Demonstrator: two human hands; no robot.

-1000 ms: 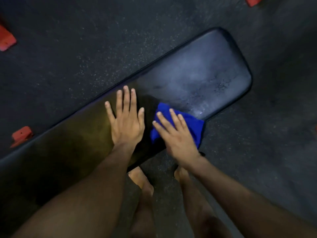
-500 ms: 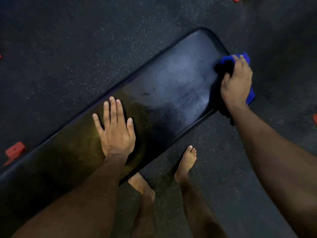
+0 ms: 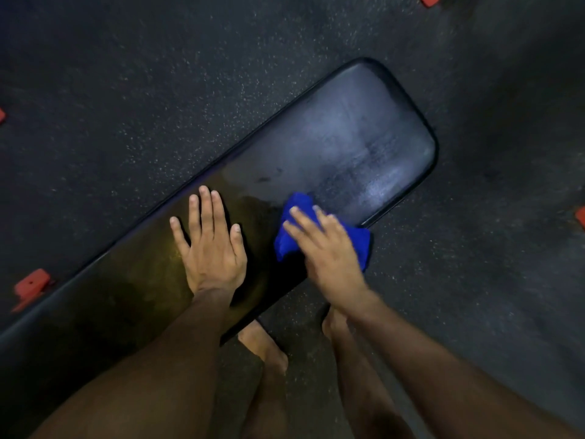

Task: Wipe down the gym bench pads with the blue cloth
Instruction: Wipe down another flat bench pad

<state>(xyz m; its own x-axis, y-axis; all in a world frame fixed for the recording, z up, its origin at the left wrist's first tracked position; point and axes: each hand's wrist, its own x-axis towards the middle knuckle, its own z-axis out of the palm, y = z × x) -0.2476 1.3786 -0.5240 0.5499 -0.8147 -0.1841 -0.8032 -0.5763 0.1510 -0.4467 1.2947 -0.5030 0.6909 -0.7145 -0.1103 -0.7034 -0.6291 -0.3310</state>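
Right hand [image 3: 329,251] has swept the crumpled blue cloth [image 3: 292,236] back from the far rounded end of the long black padded bench surface [image 3: 348,144] to mid-pad by the near edge; fingers straight, slightly spread, pressing it flat. Far end looks streaked damp, so probably that stretch is done. Left hand [image 3: 210,245] braces flat, fingers apart. No containers in view.

L hand [image 3: 210,245] flat, fingers spread — R hand [image 3: 326,248] flat too.

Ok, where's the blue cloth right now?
In the head view, the bunched blue cloth lies under the right hand at the near edge of the black padded bench, right of the flat left hand.
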